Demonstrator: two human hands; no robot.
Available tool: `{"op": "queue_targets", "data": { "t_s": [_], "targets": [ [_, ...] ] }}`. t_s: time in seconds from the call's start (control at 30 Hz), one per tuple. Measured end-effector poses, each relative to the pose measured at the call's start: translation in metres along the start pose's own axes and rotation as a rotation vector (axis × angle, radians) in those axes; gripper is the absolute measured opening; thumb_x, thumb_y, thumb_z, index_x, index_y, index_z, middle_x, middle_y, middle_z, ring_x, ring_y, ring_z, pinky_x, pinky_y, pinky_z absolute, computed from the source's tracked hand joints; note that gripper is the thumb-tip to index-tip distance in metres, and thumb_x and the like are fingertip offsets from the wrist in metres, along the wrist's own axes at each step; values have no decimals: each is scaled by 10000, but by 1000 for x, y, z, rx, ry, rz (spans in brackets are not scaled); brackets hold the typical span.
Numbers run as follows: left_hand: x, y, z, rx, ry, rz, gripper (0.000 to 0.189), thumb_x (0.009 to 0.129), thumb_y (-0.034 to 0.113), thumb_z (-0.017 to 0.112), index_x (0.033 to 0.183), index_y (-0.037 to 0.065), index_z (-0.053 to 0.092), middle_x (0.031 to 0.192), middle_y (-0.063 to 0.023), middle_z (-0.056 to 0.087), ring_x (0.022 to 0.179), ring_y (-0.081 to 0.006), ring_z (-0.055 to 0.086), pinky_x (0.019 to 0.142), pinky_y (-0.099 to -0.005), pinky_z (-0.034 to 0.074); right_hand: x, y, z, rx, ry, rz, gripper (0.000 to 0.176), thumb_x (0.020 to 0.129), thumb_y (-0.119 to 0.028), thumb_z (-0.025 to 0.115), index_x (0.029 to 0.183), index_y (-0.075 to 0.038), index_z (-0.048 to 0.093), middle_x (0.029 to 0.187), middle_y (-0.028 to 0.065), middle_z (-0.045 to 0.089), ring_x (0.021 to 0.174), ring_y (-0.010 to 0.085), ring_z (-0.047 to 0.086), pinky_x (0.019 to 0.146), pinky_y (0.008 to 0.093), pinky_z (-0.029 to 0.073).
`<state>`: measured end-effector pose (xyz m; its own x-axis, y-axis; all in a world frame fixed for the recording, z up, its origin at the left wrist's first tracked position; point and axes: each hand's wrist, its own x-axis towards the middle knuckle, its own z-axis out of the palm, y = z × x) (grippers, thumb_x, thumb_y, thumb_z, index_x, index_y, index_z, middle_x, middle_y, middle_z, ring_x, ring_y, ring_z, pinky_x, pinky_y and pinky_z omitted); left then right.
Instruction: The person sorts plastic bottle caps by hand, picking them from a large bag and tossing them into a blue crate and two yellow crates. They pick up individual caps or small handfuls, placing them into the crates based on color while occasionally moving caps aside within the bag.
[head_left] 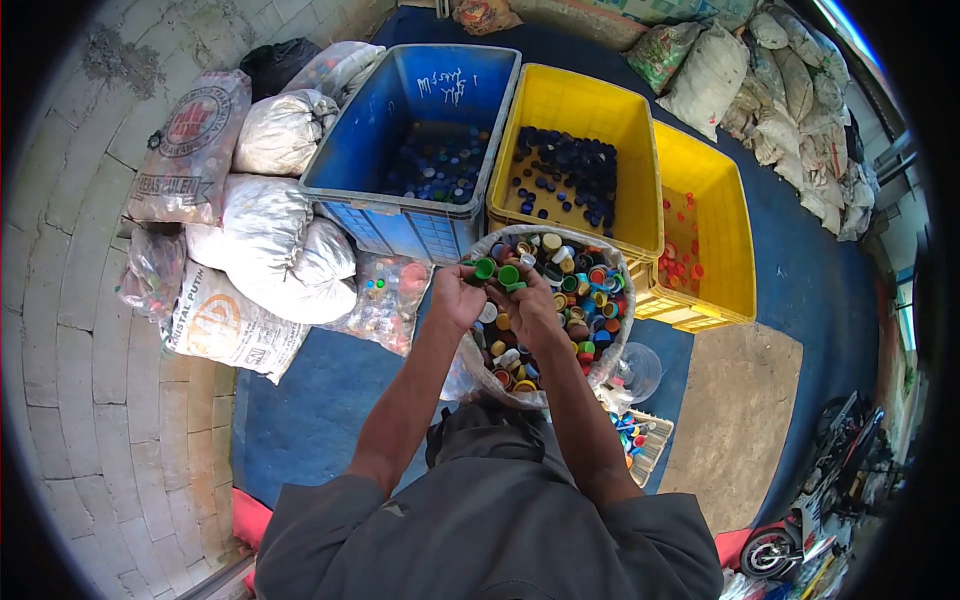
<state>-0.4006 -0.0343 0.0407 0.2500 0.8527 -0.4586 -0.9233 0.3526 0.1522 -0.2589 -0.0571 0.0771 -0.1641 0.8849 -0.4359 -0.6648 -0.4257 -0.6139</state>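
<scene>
Below my hands stands a round sack (622, 350) full of bottle caps of many colours. My left hand (459, 295) is closed on a green cap (484, 269) above the sack's upper left part. Right beside it, my right hand (527, 305) holds other green caps (509, 276) between its fingers. The two hands are close together over the mixed caps (577, 311). Beyond the sack are a blue crate (402, 215) with mixed caps at its bottom and a yellow crate (643, 170) with dark blue caps.
Another yellow crate (735, 230) at the right holds red caps. Filled sacks (270, 235) are piled on the left, and more sacks (707, 80) lie at the back right. A small basket (655, 450) of caps sits near my right elbow. A motorcycle (790, 545) is at the lower right.
</scene>
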Motion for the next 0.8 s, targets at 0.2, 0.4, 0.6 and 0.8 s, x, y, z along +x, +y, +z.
{"op": "queue_targets", "data": {
  "t_s": [0.2, 0.4, 0.6, 0.8],
  "targets": [
    [89, 66, 11, 93, 45, 68, 251, 808, -23, 433, 1054, -37, 479, 1058, -193, 558, 993, -315, 568, 932, -403, 462, 96, -17, 43, -212, -21, 11, 352, 837, 180, 336, 1158, 99, 456, 1085, 195, 545, 998, 300, 633, 849, 339, 592],
    [136, 119, 43, 242, 72, 100, 308, 832, 8, 444, 1124, -86, 460, 1156, -219, 545, 1085, -338, 544, 980, -422, 444, 165, -40, 81, -388, -66, -7, 321, 869, 128, 456, 1188, 161, 429, 1165, 261, 536, 1051, 343, 624, 862, 324, 590],
    [95, 122, 81, 214, 34, 305, 371, 900, 16, 471, 1226, -140, 385, 1273, -235, 491, 1269, -327, 467, 1082, -444, 385, 168, -71, 88, -243, -133, -188, 521, 887, 121, 437, 1361, 183, 229, 1328, 339, 418, 1139, 399, 569, 931, 356, 554],
    [64, 103, 57, 358, 7, 439, 409, 882, 57, 578, 1245, -37, 414, 1182, -156, 573, 1024, -248, 585, 950, -428, 492, 125, -104, 28, -358, -56, -258, 492, 916, 25, 477, 1365, 135, 307, 1316, 285, 469, 1090, 339, 601, 902, 349, 554]
  ]
}}
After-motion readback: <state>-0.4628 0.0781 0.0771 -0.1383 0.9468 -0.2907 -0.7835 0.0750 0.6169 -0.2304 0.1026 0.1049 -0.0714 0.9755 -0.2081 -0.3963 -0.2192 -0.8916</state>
